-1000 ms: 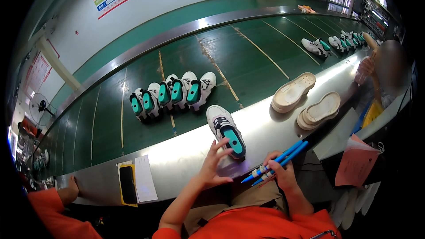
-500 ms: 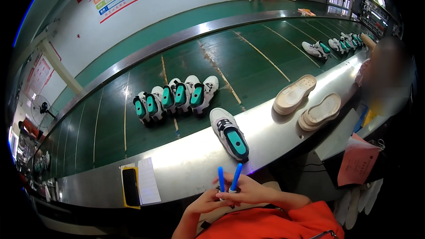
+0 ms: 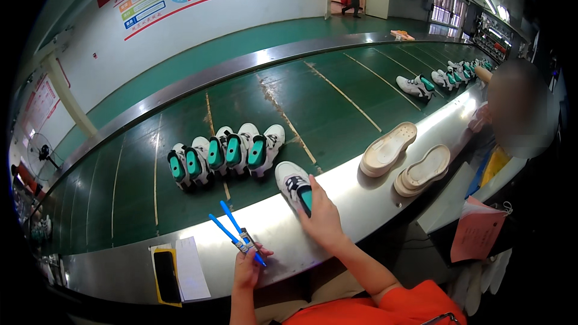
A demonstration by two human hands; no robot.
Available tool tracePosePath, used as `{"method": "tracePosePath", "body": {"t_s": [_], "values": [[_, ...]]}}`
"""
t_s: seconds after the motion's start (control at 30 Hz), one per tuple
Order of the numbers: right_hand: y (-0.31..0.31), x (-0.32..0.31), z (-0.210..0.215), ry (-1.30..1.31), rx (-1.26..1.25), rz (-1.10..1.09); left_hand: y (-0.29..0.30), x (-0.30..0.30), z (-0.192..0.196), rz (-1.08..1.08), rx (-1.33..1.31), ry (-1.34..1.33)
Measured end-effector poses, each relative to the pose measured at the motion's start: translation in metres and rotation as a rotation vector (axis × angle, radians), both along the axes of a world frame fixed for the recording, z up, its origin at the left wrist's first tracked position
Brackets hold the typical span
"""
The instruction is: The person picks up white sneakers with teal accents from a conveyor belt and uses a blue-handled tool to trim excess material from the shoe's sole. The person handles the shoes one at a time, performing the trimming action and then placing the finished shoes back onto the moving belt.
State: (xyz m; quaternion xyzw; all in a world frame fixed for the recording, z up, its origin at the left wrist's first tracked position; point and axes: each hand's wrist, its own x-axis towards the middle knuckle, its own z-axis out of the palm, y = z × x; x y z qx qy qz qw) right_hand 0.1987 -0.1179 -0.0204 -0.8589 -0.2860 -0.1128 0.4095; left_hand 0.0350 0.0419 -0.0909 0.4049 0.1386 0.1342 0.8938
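Note:
My left hand [image 3: 248, 271] is closed round a pair of slim blue sticks [image 3: 226, 229] with silver-grey bands near the grip. They fan out in a narrow V, and a blue end shows beyond my fingers; I cannot tell whether they are pens or one two-handled tool. My right hand [image 3: 324, 219] grips a white sneaker [image 3: 291, 176] with black laces on the metal ledge, covering much of its opening and heel. Part of a teal insert shows inside it. Several similar sneakers [image 3: 241, 147] stand in a row on the green belt beyond.
Two cream shoe-shaped pieces [image 3: 388, 149] rest on the metal ledge [image 3: 349, 198] at right. A dark phone [image 3: 167, 277] lies beside white paper [image 3: 191, 268] at left. More sneakers [image 3: 415, 87] stand far right, near a co-worker. A pink booklet [image 3: 480, 229] hangs at lower right.
My hands have parted. The left has moved left with the blue sticks; the right has reached forward and taken hold of the sneaker. A walking person in the doorway has come into fuller view.

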Motion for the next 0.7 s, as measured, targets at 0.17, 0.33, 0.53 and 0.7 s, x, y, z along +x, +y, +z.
{"method": "tracePosePath", "body": {"t_s": [0.17, 0.33, 0.53, 0.7], "values": [[0.008, 0.054, -0.017, -0.109, 0.049, -0.286, -0.001, 0.007, -0.003, -0.124, 0.081, 0.138], [0.0, 0.12, -0.015, -0.049, -0.117, -0.517, -0.002, 0.008, 0.003, -0.2, 0.155, 0.193], [-0.015, 0.255, -0.014, 0.184, -0.314, -0.554, -0.002, 0.01, 0.014, -0.179, 0.18, 0.259], [-0.049, 0.335, -0.031, 0.16, -0.404, -0.505, 0.002, 0.014, 0.013, -0.183, 0.15, 0.261]]}}
